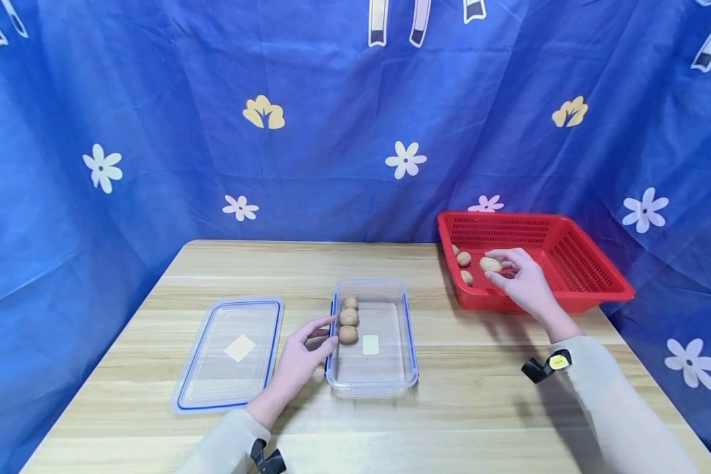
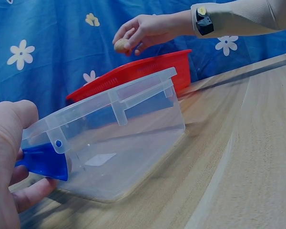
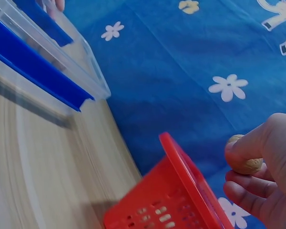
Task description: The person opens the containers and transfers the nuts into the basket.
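Note:
My right hand (image 1: 524, 283) pinches a walnut (image 1: 490, 264) between thumb and fingertips over the near left part of the red plastic basket (image 1: 592, 304). The right wrist view shows that walnut (image 3: 247, 164) above the basket's rim. Several other walnuts (image 1: 463, 259) lie at the basket's left end. My left hand (image 1: 301, 355) holds the left side of a clear plastic box (image 1: 391, 375), thumb at the rim and fingers by the blue side latch (image 2: 47, 162). Inside the box, three walnuts (image 1: 348, 317) stand in a row along its left wall.
A clear lid with a blue seal (image 1: 225, 385) lies flat on the wooden table (image 1: 450, 408), left of the box. A pale green label (image 1: 370, 344) shows in the box. Behind the table hangs a blue patterned curtain (image 1: 332, 164).

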Demonstrator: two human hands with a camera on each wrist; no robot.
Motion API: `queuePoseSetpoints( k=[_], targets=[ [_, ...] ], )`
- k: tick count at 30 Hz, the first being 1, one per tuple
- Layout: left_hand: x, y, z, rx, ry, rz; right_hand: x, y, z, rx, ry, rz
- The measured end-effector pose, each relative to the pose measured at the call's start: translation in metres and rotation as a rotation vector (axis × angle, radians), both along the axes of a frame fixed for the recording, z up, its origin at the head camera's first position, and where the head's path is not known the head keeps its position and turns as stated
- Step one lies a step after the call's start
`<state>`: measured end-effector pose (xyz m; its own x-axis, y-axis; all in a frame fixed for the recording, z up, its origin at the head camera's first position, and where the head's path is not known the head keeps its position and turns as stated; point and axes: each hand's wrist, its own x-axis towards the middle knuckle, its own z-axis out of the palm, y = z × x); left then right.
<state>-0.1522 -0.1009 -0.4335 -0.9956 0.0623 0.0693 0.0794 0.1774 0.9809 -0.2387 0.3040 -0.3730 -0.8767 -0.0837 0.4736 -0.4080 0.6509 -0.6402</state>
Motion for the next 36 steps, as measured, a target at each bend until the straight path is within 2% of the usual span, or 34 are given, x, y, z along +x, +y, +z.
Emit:
queuePoseSetpoints(
  k=[4, 11, 24, 33, 36],
  targets=[
    [-0.007, -0.003, -0.014, 0.007, -0.013, 0.013, -0.004, 0.009, -0.001, -0.011, -0.016, -0.028],
    [-0.008, -0.003, -0.02, 0.009, 0.006, 0.02, -0.009, 0.021, -0.002, -0.019, -0.073, -0.073],
    [-0.008, -0.003, -0.02, 0.001, 0.02, 0.025, -0.019, 0.041, -0.007, -0.004, -0.103, -0.131],
    [-0.009, -0.002, -0.02, 0.004, 0.013, 0.02, -0.023, 0.049, -0.011, 0.031, -0.161, -0.158],
    [-0.004, -0.001, -0.009, -0.005, 0.0, 0.022, -0.023, 0.05, -0.011, 0.056, -0.166, -0.17]
  ],
)
